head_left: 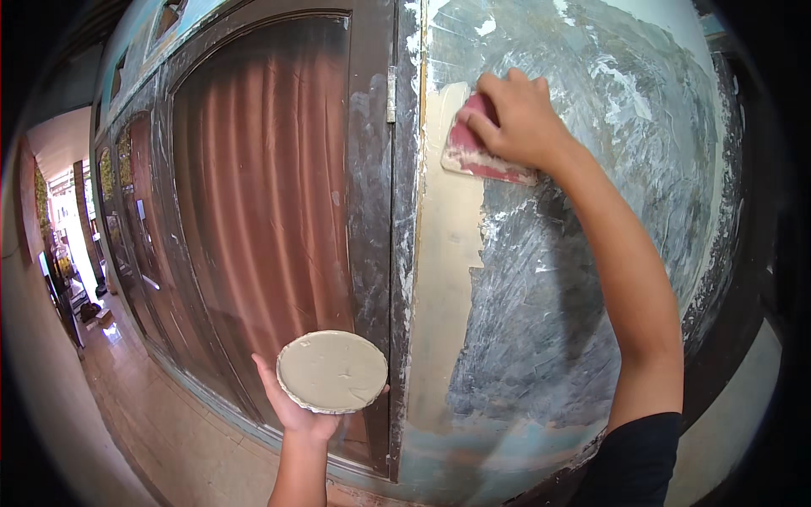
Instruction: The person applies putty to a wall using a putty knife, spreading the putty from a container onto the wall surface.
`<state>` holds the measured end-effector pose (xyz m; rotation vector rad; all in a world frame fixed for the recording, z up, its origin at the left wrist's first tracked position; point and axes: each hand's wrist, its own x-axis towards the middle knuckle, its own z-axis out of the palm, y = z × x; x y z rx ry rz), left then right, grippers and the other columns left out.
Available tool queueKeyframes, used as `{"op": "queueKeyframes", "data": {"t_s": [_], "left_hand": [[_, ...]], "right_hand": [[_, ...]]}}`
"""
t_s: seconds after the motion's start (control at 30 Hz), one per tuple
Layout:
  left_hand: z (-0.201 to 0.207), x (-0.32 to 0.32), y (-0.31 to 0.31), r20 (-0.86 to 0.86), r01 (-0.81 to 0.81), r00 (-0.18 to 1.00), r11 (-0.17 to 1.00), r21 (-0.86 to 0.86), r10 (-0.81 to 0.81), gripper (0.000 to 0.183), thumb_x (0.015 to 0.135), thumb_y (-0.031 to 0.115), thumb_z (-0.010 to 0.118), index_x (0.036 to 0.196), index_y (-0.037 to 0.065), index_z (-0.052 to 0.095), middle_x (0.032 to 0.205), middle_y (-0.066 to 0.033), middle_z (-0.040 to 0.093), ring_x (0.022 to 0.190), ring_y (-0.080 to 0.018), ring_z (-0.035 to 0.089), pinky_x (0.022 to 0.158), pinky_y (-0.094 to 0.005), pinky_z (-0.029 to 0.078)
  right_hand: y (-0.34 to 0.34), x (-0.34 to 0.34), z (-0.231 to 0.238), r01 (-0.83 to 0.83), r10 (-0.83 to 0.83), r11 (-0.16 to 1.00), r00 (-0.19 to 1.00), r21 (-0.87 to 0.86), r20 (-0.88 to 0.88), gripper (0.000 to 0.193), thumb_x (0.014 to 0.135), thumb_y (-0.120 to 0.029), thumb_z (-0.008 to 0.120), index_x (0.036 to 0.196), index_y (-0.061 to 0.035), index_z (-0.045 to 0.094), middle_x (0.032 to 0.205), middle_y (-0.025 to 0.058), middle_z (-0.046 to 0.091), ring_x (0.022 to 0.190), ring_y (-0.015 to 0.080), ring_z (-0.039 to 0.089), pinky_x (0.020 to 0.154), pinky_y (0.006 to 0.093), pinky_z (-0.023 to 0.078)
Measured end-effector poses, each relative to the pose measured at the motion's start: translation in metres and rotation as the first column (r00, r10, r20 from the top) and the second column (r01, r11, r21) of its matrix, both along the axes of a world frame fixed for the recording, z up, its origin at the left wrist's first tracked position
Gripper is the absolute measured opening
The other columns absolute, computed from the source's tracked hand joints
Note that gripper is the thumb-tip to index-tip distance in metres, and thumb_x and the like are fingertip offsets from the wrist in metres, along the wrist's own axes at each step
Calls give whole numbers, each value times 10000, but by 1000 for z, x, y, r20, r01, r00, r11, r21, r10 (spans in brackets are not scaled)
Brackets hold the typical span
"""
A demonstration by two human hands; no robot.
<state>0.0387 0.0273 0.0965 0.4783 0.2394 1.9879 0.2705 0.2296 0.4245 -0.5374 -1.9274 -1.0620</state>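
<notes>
My right hand grips a red putty spreader, its lower edge smeared with cream putty, and presses it to the wall. Beneath and left of the spreader runs a vertical strip of cream putty with a ragged right edge. Lower down, my left hand supports a round plate of putty from below. The putty covers the plate's top almost to the rim. My left fingers wrap the plate's sides, partly hidden under it.
Directly left of the putty strip stands a dark wooden door frame with a metal hinge. A glass panel shows a reddish curtain. Tiled floor runs along the left toward a bright opening with items beside it.
</notes>
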Motion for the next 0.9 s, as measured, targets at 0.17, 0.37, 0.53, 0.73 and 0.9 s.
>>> {"op": "queueKeyframes", "data": {"t_s": [0.17, 0.37, 0.53, 0.73, 0.9], "left_hand": [[0, 8, 1, -17, 68, 998, 997, 28, -67, 1010, 882, 898, 333, 1393, 52, 539, 1433, -214, 521, 1239, -501, 540, 908, -841, 442], [-19, 11, -5, 10, 73, 997, 997, -17, -73, 1003, 890, 892, 327, 1402, 56, 539, 1440, -208, 527, 1245, -494, 544, 926, -818, 451], [-30, 27, -3, 38, 70, 997, 997, -41, -69, 1002, 891, 893, 325, 1412, 64, 537, 1433, -191, 550, 1264, -468, 549, 950, -783, 469], [-40, 65, -14, 106, 208, 972, 977, 39, -211, 996, 904, 885, 301, 1442, 75, 515, 1475, -197, 517, 1279, -484, 542, 913, -824, 458], [-60, 111, -20, -85, 325, 944, 943, 65, -319, 1015, 888, 897, 314, 1510, 109, 464, 1544, -206, 454, 1306, -531, 504, 845, -893, 403]], "right_hand": [[14, 14, 50, 94, -85, 995, 960, 20, -267, 430, 958, -456, 609, 1089, -50, 664, 967, 174, 723, 1115, 366, 610, 966, 571, 382], [17, 44, 54, -159, 88, 981, 879, -114, -468, 591, 943, -584, 637, 1051, -3, 649, 967, 216, 719, 914, 370, 678, 879, 462, 489], [-16, 55, 3, -485, 218, 792, 792, -371, -571, 550, 950, -517, 670, 1092, 14, 663, 952, 168, 724, 839, 254, 685, 782, 370, 537], [-62, 49, -181, -650, 300, 47, 733, -759, -610, 158, 1064, -228, 617, 1090, -73, 637, 923, -29, 671, 764, 31, 570, 662, 233, 479], [-71, 83, -299, -579, 100, -378, 751, -723, -653, 207, 1057, -239, 633, 1084, -34, 642, 906, -5, 705, 767, 54, 614, 657, 240, 499]]}}
